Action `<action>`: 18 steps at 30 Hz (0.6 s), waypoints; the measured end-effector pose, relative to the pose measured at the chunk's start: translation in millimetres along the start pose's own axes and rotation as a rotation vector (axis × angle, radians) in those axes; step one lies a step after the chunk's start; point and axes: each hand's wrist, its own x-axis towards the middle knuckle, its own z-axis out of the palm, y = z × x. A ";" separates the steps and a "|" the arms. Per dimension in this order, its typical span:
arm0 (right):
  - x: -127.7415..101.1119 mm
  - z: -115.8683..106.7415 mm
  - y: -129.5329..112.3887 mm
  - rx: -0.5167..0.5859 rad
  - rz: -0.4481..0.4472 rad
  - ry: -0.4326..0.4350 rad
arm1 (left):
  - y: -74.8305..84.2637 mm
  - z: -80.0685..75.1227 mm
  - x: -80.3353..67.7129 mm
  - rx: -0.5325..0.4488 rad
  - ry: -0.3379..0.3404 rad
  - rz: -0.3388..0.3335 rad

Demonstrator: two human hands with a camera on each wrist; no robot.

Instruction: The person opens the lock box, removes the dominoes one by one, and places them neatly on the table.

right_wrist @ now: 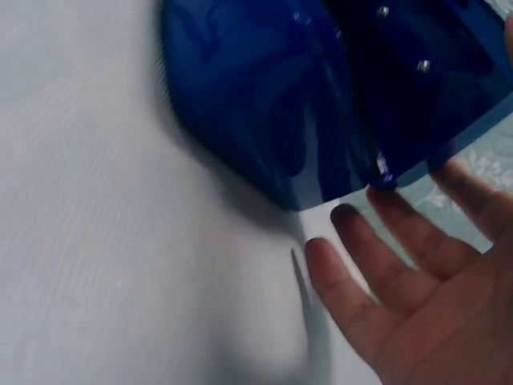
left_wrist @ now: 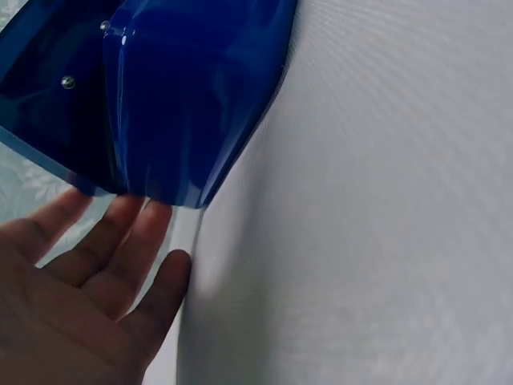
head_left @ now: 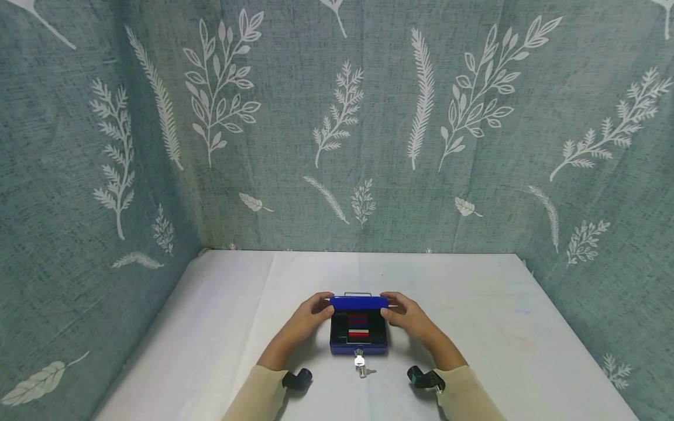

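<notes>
Hands (head_left: 305, 320) (head_left: 412, 320) pinch the raised lid (head_left: 359, 303) of a blue box (head_left: 342, 350) from both sides; keys (head_left: 360, 363) at its front.

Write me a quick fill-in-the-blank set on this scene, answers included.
The blue rectangular metal box stands ____ rather than shut.
The left hand and right hand touch the box's raised ____.
Small silver metal ____ show at the box's front.
The grey-green fabric behind bears ____ leaf prints.

Missing words: open; lid; keys; white.
</notes>
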 end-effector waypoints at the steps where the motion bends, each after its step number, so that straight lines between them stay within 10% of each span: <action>1: 1.2 0.8 -0.2 -0.005 0.013 0.014 | -0.6 -0.5 0.0 -0.016 -0.007 0.002; 18: 6.2 6.7 -5.5 0.041 0.024 0.090 | 0.5 3.6 0.1 0.053 -0.098 -0.006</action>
